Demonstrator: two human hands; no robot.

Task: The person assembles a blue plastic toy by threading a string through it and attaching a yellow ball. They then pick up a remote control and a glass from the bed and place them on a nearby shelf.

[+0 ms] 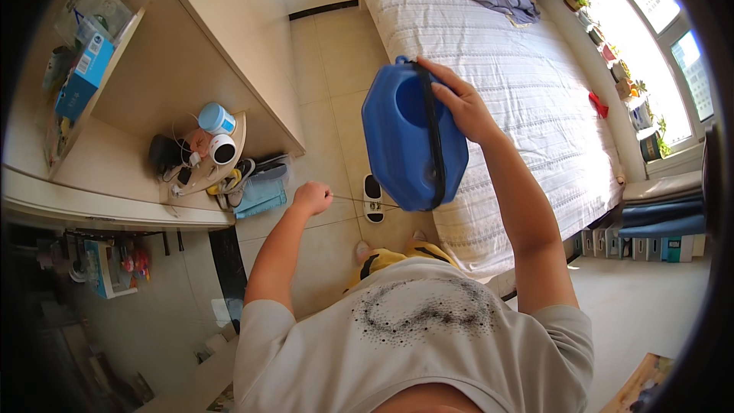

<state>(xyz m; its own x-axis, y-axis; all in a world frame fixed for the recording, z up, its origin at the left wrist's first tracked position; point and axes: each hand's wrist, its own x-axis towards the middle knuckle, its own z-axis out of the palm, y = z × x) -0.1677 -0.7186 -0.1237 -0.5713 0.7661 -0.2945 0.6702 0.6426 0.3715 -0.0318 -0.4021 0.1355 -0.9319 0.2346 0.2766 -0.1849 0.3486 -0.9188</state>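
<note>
My right hand (463, 104) grips the upper right edge of a blue octagonal plastic case (382, 134). A black strap (433, 130) runs lengthwise over the case, and a rounded hollow shows in its upper face. The case is held up in front of me, between the bed and the cabinet. My left hand (312, 198) is closed in a fist to the left of it. A thin dark cord (353, 199) stretches from that fist to the lower end of the case. What the fingers pinch inside the fist is hidden.
A bed (489, 99) with a striped white cover fills the right side. At left stands a wooden cabinet (222, 38), its rounded shelf (238, 141) holding a white camera-like device (222, 149) and a blue-lidded tub (216, 118). A black-and-white shoe (373, 210) lies on the tiled floor.
</note>
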